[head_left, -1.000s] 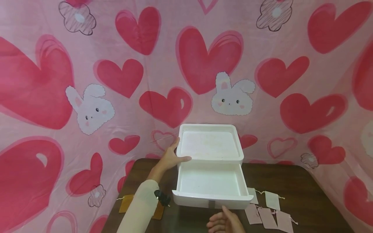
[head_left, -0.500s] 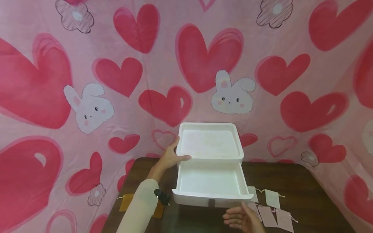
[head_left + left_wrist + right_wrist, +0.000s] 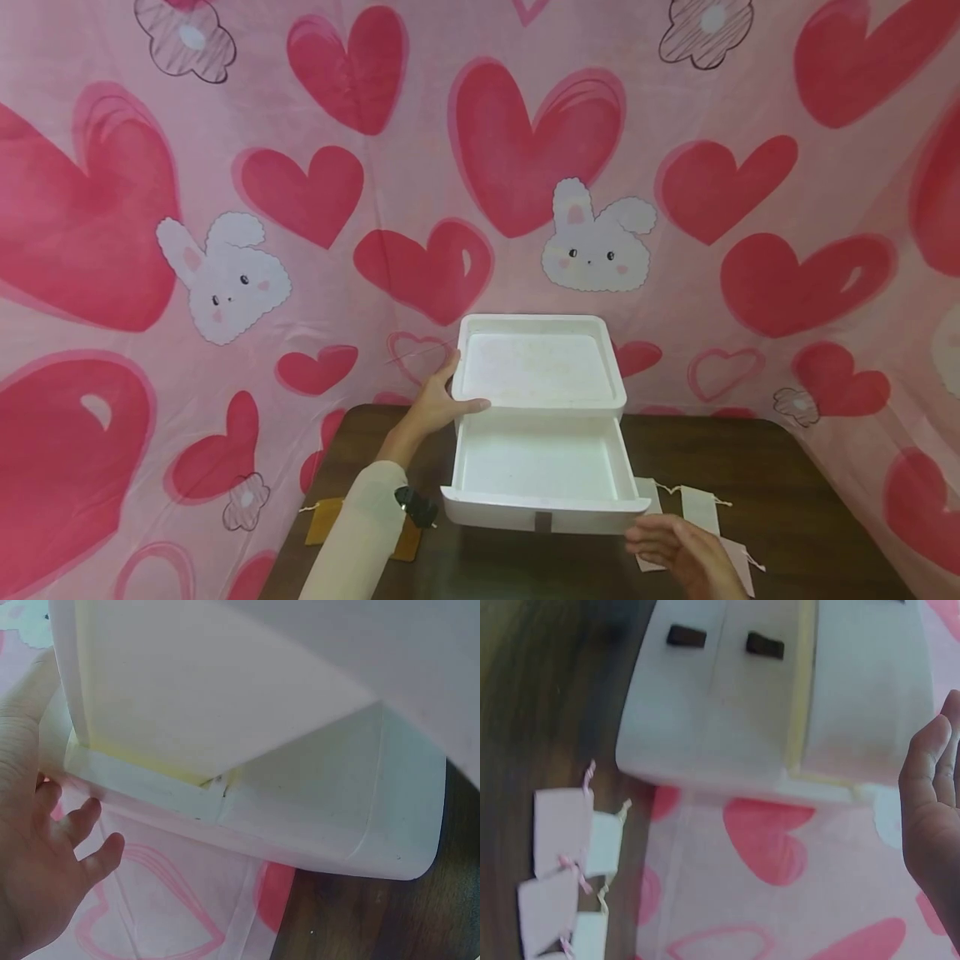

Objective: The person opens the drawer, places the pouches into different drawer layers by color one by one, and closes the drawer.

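A white drawer unit (image 3: pixel 538 371) with a recessed top stands on the table in the head view. Its top drawer (image 3: pixel 540 467) is pulled out, and nothing shows inside. My left hand (image 3: pixel 437 406) rests against the unit's upper left side, its thumb lying along the top front edge. From the left wrist, several fingers (image 3: pixel 82 821) appear loosely bent and off the casing. My right hand (image 3: pixel 686 548) is by the drawer's front right corner, fingers relaxed and holding nothing; whether it touches the drawer I cannot tell. Part of the pouches behind it is hidden.
White drawstring pouches (image 3: pixel 700 508) and pink drawstring pouches (image 3: pixel 561 831) lie right of the unit. Mustard pouches (image 3: pixel 322 523) lie partly under my left sleeve on the dark wooden table (image 3: pixel 795 500). Lower drawers with dark tabs (image 3: pixel 765 645) remain shut. A heart-patterned pink cloth (image 3: pixel 420 100) hangs behind.
My right hand has moved right, from below the drawer's front middle to its right corner, now covering some pouches. My left hand and the drawer stay put.
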`<state>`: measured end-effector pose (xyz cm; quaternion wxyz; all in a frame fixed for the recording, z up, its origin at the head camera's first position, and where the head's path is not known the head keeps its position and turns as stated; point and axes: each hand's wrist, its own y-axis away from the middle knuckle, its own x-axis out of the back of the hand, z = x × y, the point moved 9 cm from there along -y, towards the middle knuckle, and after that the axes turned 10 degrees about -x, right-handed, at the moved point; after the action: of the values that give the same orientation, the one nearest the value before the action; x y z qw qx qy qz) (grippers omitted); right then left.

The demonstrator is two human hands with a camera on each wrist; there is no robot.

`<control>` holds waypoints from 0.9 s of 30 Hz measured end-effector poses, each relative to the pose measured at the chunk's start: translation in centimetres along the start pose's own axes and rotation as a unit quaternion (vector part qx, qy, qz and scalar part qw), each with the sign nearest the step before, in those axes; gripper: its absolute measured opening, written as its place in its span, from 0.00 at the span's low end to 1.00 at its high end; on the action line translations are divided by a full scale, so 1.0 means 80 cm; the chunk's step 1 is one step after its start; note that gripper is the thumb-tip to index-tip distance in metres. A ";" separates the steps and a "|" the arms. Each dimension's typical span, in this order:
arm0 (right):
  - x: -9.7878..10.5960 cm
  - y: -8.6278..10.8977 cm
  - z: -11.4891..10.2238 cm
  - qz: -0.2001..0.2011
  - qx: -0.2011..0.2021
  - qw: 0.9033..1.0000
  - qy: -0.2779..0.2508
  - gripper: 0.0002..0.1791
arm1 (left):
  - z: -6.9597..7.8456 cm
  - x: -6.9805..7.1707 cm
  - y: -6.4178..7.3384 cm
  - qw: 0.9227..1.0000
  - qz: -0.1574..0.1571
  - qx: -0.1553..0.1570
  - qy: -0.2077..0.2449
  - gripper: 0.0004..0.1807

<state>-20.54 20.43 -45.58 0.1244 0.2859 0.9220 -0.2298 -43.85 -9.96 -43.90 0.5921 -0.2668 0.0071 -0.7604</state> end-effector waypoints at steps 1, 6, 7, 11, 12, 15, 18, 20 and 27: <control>0.001 0.002 -0.004 0.006 0.002 1.000 0.006 0.39 | -0.001 0.000 0.000 1.000 0.000 -0.001 0.000 0.63; 0.011 0.014 -0.033 0.051 0.049 0.995 0.072 0.38 | -0.003 0.000 0.000 1.000 -0.002 0.005 0.001 0.64; 0.014 0.016 -0.039 0.068 0.058 0.991 0.099 0.38 | -0.004 0.000 0.001 1.000 -0.001 0.008 -0.001 0.64; 0.029 0.025 -0.064 0.169 0.082 0.957 0.220 0.35 | -0.007 0.001 0.000 1.000 0.003 0.011 -0.003 0.64; 0.032 0.027 -0.070 0.191 0.087 0.947 0.245 0.34 | -0.007 0.000 0.000 1.000 0.003 0.010 -0.004 0.64; 0.046 0.034 -0.084 0.279 0.075 0.906 0.308 0.28 | -0.006 0.000 -0.001 1.000 0.002 0.005 -0.005 0.63; 0.057 0.038 -0.095 0.343 0.053 0.866 0.359 0.23 | -0.006 0.001 0.000 1.000 0.003 0.008 -0.014 0.64; 0.063 0.038 -0.100 0.371 0.043 0.844 0.385 0.20 | -0.007 0.002 0.001 1.000 0.005 0.012 -0.020 0.64; 0.088 0.044 -0.114 0.436 0.036 0.763 0.476 0.18 | -0.008 0.001 0.001 1.000 0.001 0.010 -0.016 0.64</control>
<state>-25.03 30.86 -41.47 -0.2544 0.7337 0.6297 -0.0185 -44.08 -10.27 -44.45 0.5958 -0.2730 -0.0090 -0.7553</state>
